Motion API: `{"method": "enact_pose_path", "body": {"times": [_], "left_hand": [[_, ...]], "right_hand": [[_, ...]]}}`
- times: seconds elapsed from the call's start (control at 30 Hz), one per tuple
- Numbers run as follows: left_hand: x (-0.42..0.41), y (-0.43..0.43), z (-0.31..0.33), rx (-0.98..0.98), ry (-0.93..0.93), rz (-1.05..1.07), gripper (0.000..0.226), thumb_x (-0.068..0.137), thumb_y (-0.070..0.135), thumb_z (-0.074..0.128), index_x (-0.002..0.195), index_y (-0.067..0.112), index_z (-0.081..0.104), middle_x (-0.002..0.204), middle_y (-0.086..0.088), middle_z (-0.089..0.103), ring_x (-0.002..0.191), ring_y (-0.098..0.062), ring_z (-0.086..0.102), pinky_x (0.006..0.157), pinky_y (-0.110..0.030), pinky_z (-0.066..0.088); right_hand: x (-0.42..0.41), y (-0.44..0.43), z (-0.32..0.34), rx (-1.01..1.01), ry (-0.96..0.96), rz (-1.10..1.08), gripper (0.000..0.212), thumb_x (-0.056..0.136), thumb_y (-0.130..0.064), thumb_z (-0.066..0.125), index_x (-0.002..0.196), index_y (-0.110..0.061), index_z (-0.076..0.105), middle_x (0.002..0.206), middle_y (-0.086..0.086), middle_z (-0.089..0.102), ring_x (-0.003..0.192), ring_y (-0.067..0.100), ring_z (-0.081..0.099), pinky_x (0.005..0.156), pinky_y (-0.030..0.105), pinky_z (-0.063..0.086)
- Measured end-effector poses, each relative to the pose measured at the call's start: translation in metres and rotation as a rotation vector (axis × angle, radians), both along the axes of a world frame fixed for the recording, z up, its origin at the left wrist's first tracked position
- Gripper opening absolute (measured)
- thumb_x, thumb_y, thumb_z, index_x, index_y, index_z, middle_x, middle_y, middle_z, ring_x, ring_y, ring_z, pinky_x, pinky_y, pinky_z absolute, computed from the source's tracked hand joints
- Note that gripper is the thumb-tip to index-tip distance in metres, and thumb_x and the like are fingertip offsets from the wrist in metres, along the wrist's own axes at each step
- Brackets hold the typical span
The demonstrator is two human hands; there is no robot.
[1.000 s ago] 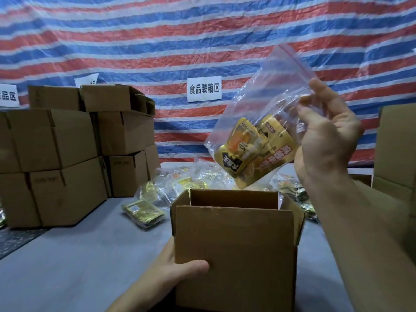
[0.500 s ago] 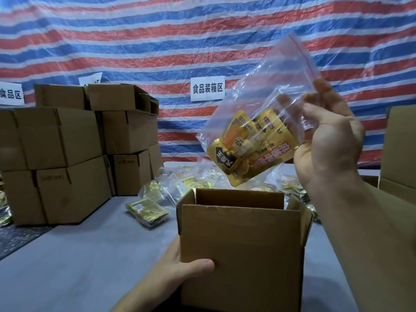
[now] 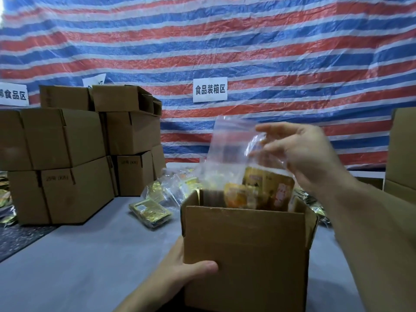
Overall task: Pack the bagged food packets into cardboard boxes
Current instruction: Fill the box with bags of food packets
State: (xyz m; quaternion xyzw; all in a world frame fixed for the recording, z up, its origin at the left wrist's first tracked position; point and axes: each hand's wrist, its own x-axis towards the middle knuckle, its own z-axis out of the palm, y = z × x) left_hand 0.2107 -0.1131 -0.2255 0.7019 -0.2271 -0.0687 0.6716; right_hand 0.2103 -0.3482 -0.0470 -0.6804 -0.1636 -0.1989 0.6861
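The packing is in mid-run, I judge. A stack of closed boxes (image 3: 67,154) stands at the left of the bench (image 3: 67,266). Whether they are already filled cannot be told from outside. Behind the open cardboard box (image 3: 243,255) a heap of bagged packets (image 3: 177,188) waits, with one flat bag (image 3: 150,211) lying apart in front of it, so plenty is left to do.

The bag in hand is half in. The right hand (image 3: 301,154) holds a clear zip bag (image 3: 229,149) by its upper part, its fingers (image 3: 267,146) curled into the plastic. The yellow and orange packets in the bag's lower end sit just inside the box mouth, and the empty top sticks up above the rim. The left hand (image 3: 180,273) grips the box at its near left corner, thumb across the front face. How much the box already holds is hidden. Still to come for this box: letting the bag go, any further bags, and folding the flaps.

Against half a second ago, the zip bag has come down from well above the box, where it hung tilted, to enter the opening nearly upright. The left hand has kept its grip
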Motion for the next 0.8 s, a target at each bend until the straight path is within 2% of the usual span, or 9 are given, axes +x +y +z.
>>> {"method": "enact_pose_path", "body": {"times": [0.1,0.17,0.33,0.43,0.5,0.57,0.67,0.73,0.8], "left_hand": [[0.001,0.0,0.001,0.0,0.004,-0.007,0.086,0.065,0.041,0.089,0.138,0.026,0.046,0.125,0.008,0.071,0.117,-0.015,0.068,0.09,-0.024,0.057],[0.002,0.0,0.0,0.008,-0.01,-0.011,0.086,0.065,0.043,0.088,0.138,0.029,0.045,0.125,0.011,0.071,0.117,-0.014,0.067,0.089,-0.023,0.056],[0.002,0.001,-0.002,-0.011,-0.011,-0.016,0.084,0.071,0.036,0.088,0.141,0.028,0.043,0.129,0.004,0.069,0.12,-0.019,0.067,0.092,-0.027,0.057],[0.003,0.002,-0.003,-0.01,-0.004,-0.001,0.091,0.066,0.044,0.091,0.142,0.028,0.043,0.129,0.003,0.069,0.12,-0.02,0.067,0.093,-0.029,0.056],[0.004,0.002,-0.004,-0.007,-0.005,0.003,0.095,0.063,0.048,0.093,0.142,0.027,0.044,0.13,0.002,0.069,0.12,-0.02,0.066,0.093,-0.029,0.057],[0.004,0.002,-0.004,-0.008,-0.017,0.008,0.095,0.063,0.048,0.094,0.142,0.026,0.044,0.13,0.002,0.069,0.12,-0.02,0.066,0.092,-0.029,0.056],[0.004,0.002,-0.004,-0.013,-0.021,0.018,0.095,0.063,0.048,0.095,0.141,0.026,0.046,0.13,0.001,0.069,0.12,-0.021,0.067,0.092,-0.029,0.056],[0.004,0.003,-0.005,-0.022,-0.009,0.018,0.096,0.062,0.046,0.095,0.141,0.025,0.046,0.13,-0.001,0.069,0.12,-0.023,0.067,0.091,-0.03,0.057],[0.004,0.003,-0.006,-0.03,0.008,0.012,0.098,0.061,0.045,0.096,0.142,0.024,0.045,0.13,-0.003,0.07,0.12,-0.025,0.067,0.091,-0.032,0.057]], "right_hand": [[0.004,-0.005,-0.007,-0.571,-0.036,-0.128,0.042,0.081,0.016,0.067,0.088,-0.024,0.08,0.083,0.0,0.075,0.078,0.013,0.073,0.068,0.03,0.063],[0.005,-0.006,-0.009,-0.767,0.01,-0.12,0.042,0.081,0.012,0.071,0.089,-0.028,0.08,0.083,-0.005,0.074,0.084,0.009,0.071,0.069,0.026,0.062],[0.006,-0.009,-0.007,-0.77,0.015,-0.102,0.044,0.081,0.01,0.072,0.095,-0.031,0.079,0.095,-0.01,0.075,0.084,0.002,0.071,0.068,0.024,0.062],[0.004,-0.01,-0.005,-0.811,-0.005,-0.109,0.044,0.082,0.004,0.076,0.093,-0.038,0.08,0.117,-0.014,0.07,0.113,0.005,0.062,0.092,0.031,0.055],[0.003,-0.013,-0.003,-0.818,0.007,-0.098,0.044,0.08,0.001,0.079,0.095,-0.041,0.079,0.118,-0.013,0.07,0.117,0.008,0.06,0.102,0.039,0.05],[0.002,-0.013,-0.003,-0.799,0.012,-0.064,0.054,0.076,-0.004,0.084,0.114,-0.042,0.072,0.114,-0.01,0.07,0.102,0.006,0.068,0.091,0.035,0.058],[0.003,-0.012,-0.005,-0.701,0.063,-0.077,0.098,0.072,-0.007,0.089,0.15,-0.038,0.039,0.11,0.003,0.067,0.079,0.01,0.075,0.062,0.023,0.06],[0.004,-0.012,-0.006,-0.702,0.1,-0.089,0.083,0.076,-0.015,0.087,0.147,-0.026,0.046,0.102,0.009,0.073,0.071,0.015,0.076,0.064,0.028,0.061],[0.002,-0.013,-0.005,-0.773,0.125,-0.104,0.036,0.082,-0.025,0.082,0.115,-0.016,0.072,0.085,0.004,0.078,0.071,0.015,0.076,0.074,0.037,0.063]]}}
